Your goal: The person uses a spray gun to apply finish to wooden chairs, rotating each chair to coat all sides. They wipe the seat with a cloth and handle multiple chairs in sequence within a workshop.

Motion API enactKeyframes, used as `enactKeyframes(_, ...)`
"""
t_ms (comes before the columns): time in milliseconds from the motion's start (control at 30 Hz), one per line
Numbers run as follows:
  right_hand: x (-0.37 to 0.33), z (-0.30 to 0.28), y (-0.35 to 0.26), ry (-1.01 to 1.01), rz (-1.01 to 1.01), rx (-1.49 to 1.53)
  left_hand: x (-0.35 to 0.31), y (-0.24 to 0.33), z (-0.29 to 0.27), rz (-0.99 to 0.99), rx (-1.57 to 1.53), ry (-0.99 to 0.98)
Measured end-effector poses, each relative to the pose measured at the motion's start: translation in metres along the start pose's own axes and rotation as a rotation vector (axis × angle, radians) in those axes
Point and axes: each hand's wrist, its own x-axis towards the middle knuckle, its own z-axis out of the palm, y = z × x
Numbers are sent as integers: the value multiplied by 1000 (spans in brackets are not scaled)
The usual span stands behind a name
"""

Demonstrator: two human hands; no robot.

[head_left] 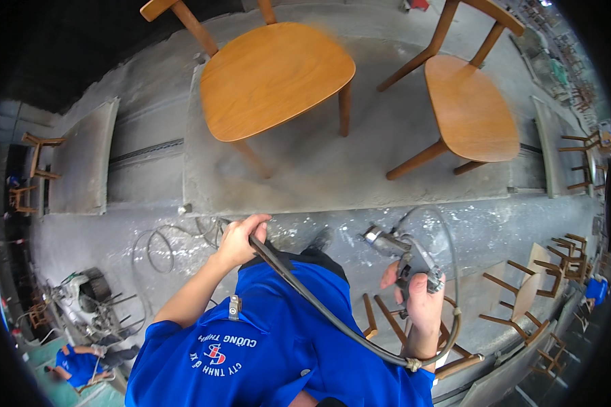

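My right hand (419, 296) is wrapped round a metal spray gun (409, 254), its nozzle tipped up and to the left. A dark hose (305, 295) loops past my right wrist and crosses in front of my blue shirt to my left hand (243, 239), whose fingers close on it. Beyond my hands, a wooden chair (275, 78) with a broad orange-brown seat stands on a grey platform (305, 183). A second wooden chair (470, 112) stands to its right on the same platform. The spray gun is apart from both chairs.
Hose coils (159, 247) lie on the paint-spotted floor at left, near a machine (81, 298). Another person in blue (78, 363) sits at lower left. Overturned chairs (523, 298) lie at right. Further platforms (81, 159) flank the middle one along a floor track (146, 152).
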Motion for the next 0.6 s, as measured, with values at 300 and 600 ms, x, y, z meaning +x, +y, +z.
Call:
enactKeyframes(300,-51,47,-64,554,-236,-342,10,12,-33,129,-229,-121)
enactKeyframes(600,-52,157,-103,299,-154,-429,16,-17,-99,294,-394,-186)
